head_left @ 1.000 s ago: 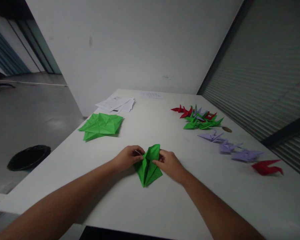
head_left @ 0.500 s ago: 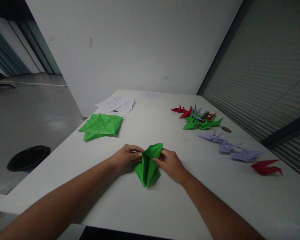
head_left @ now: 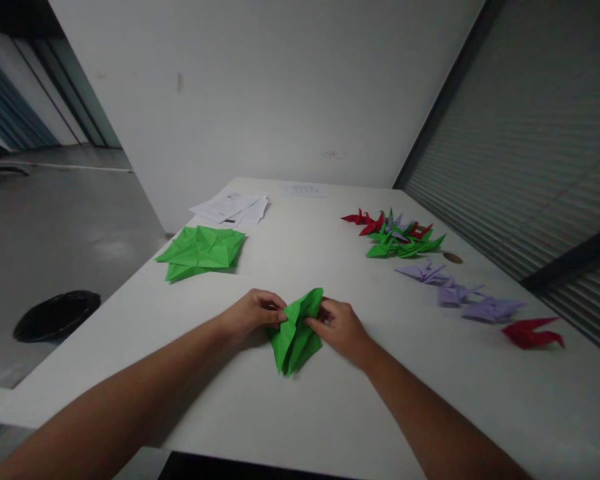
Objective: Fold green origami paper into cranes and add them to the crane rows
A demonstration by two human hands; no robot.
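The green paper (head_left: 295, 331) is at the near middle of the table (head_left: 300, 427), between the hands, its narrow end toward the near side and its wide end raised. The left hand (head_left: 253, 315) has its grip closed in a pinch at the paper's upper left edge. The right hand (head_left: 343, 328) pinches the right edge, thumb on the front, fingers mostly hidden behind. Whether the narrow end touches the table, I cannot tell.

The layers stand loose and puckered along the middle, so the fold seems best worked with light, even pinches: keep the 2 edges level, let the flaps settle along their existing creases, and press flat only when the point lies straight. Pulling harder on 1 side would likely skew or tear it.

At far left lie green sheets (head_left: 203, 247); at right, 3 purple birds (head_left: 491, 309) and 1 red bird (head_left: 530, 335), with a mixed pile (head_left: 405, 241) beyond.
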